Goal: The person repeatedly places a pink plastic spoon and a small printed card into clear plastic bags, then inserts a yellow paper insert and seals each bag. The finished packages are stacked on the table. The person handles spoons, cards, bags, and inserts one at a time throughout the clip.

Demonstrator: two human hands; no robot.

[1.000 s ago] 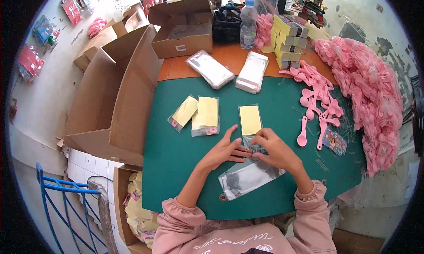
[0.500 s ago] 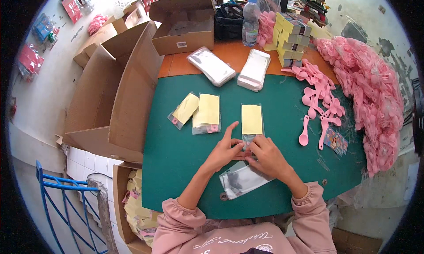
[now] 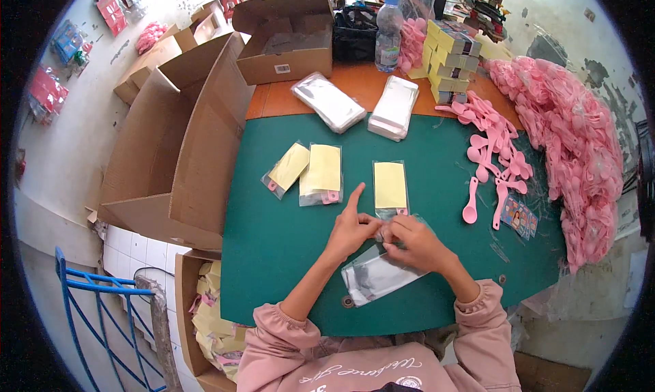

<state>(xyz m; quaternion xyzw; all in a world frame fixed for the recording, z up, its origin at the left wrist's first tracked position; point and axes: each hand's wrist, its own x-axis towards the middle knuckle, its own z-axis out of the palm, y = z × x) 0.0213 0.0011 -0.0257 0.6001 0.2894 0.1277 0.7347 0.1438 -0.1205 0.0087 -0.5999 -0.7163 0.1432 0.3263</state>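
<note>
Both hands meet near the front middle of the green table, fingertips pinching a clear plastic bag [image 3: 379, 236] that shows only in part. My left hand [image 3: 352, 232] has its index finger stretched up while thumb and other fingers close on the plastic. My right hand [image 3: 415, 240] is bent over with its fingertips pressed together on the same plastic. Just beyond them lies a clear bag with a yellow card [image 3: 389, 185] and a bit of pink at its lower end. Under my hands rests a stack of empty clear bags [image 3: 377, 281].
To the left lie filled bags with yellow cards [image 3: 323, 170]. Two stacks of clear bags [image 3: 327, 103] lie farther back. Pink spoons [image 3: 470, 201] and small picture cards [image 3: 519, 219] are at right, beside a large pink heap [image 3: 566, 139]. An open carton [image 3: 194, 146] stands left.
My hands have drawn slightly closer to me, and my left index finger points up more. The pink piece in the bag beyond them is now uncovered; clear plastic shows above my right hand.
</note>
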